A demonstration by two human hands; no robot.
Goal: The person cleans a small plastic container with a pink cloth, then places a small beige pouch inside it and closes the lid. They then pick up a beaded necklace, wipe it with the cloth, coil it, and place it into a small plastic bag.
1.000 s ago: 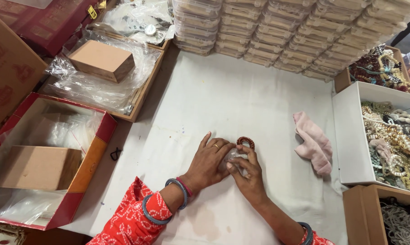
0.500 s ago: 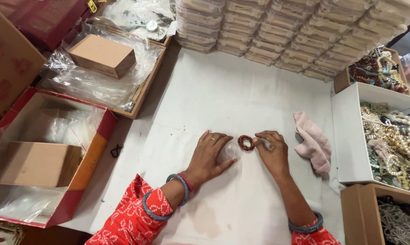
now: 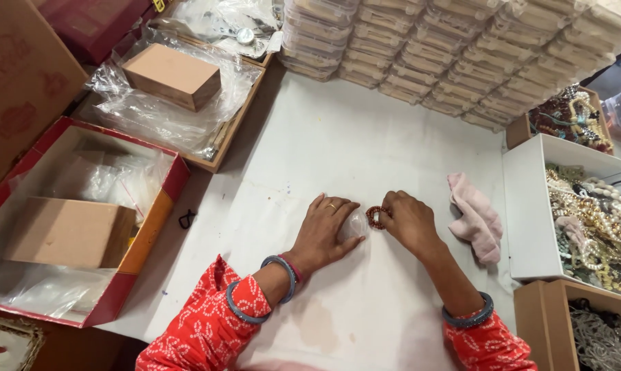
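Observation:
My left hand (image 3: 324, 230) lies flat on the white table cover (image 3: 338, 144), fingers pressing down a small clear plastic pouch (image 3: 355, 225). My right hand (image 3: 408, 220) pinches a small ring of dark red beads (image 3: 373, 217) at the pouch's mouth, right next to my left fingertips. The bead ring rests on the cover and is partly hidden by my right fingers.
A pink cloth (image 3: 476, 216) lies right of my hands. A white box of mixed bead jewellery (image 3: 530, 206) stands at the right edge. Stacks of clear plastic cases (image 3: 461, 48) line the back. Left are a red box (image 3: 152, 220) and a tray (image 3: 235, 127), each holding a brown carton and plastic bags.
My right hand left the pouch, moved right to the bead ring, and now pushes the ring leftward against the pouch. My left hand stayed pressed on the pouch.

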